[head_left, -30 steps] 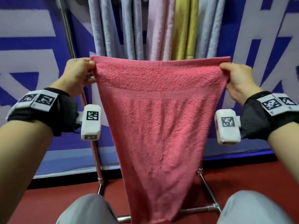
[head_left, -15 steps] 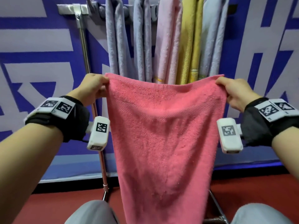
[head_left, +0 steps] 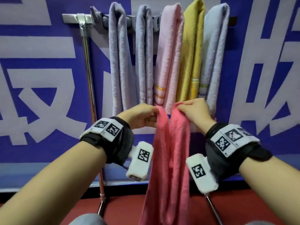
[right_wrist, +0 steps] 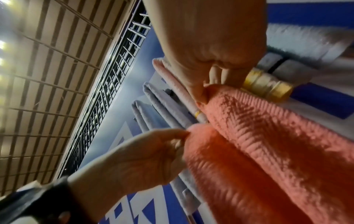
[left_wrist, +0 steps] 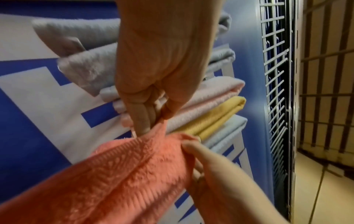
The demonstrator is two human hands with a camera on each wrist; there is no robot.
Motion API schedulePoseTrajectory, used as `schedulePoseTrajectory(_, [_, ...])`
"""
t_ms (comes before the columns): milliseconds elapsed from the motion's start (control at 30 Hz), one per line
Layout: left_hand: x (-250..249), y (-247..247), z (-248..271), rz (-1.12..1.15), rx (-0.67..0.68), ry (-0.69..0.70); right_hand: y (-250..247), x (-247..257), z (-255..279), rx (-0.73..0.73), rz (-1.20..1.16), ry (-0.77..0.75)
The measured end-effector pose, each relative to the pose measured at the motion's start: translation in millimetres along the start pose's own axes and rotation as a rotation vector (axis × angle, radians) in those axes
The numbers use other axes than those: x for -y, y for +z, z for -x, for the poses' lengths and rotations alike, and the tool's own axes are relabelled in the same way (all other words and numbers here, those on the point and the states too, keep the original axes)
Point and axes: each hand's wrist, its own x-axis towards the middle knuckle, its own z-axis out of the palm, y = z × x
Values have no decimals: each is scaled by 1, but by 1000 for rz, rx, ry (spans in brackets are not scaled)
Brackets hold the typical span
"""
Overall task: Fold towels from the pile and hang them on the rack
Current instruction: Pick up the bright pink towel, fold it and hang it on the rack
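A coral-pink towel (head_left: 168, 153) hangs down in front of me, folded lengthwise so its two top corners nearly meet. My left hand (head_left: 144, 116) pinches the left corner, and my right hand (head_left: 193, 111) pinches the right corner just beside it. The left wrist view shows my left hand (left_wrist: 153, 106) gripping the towel (left_wrist: 122, 174) between thumb and fingers. In the right wrist view my right hand (right_wrist: 208, 75) pinches the towel (right_wrist: 268, 144) the same way. Behind the towel stands the rack (head_left: 74, 18), its metal top bar carrying several hung towels.
On the rack hang two lavender towels (head_left: 116, 59), a pale pink one (head_left: 168, 59), a yellow one (head_left: 191, 54) and a light blue one (head_left: 214, 51). A blue and white banner (head_left: 37, 75) covers the wall behind. The rack's upright pole (head_left: 89, 75) stands at left above a red floor (head_left: 123, 208).
My hands have come together from wide apart, folding the spread towel in half lengthwise. The view has tilted up, so the rack's top bar shows.
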Motion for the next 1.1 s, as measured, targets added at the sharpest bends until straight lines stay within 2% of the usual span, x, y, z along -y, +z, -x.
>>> schedulePoseTrajectory(200, [9,23,-1,-56,8,31,16,-1,18,-10,66,-137])
schedulePoseTrajectory(367, [18,25,-3,-73,4,83,16,-1,22,88,165,-77])
schedulePoseTrajectory(467, [26,24,-5,-90,-40,124,16,-2,24,157,204,-100])
schedulePoseTrajectory(700, [34,31,-9,-33,-180,201,28,-21,17,17,18,-51])
schedulePoseTrajectory(767, [34,34,-11,-52,-205,209,30,-22,16,26,-44,-8])
schedulePoseTrajectory(900, [36,36,-15,-91,-219,198,28,-23,15,91,-129,69])
schedulePoseTrajectory(1000, [36,38,-18,-154,-212,187,25,-24,15,146,-83,39])
schedulePoseTrajectory(1100, [30,39,-15,-89,-152,73,26,-31,14,196,-7,-9])
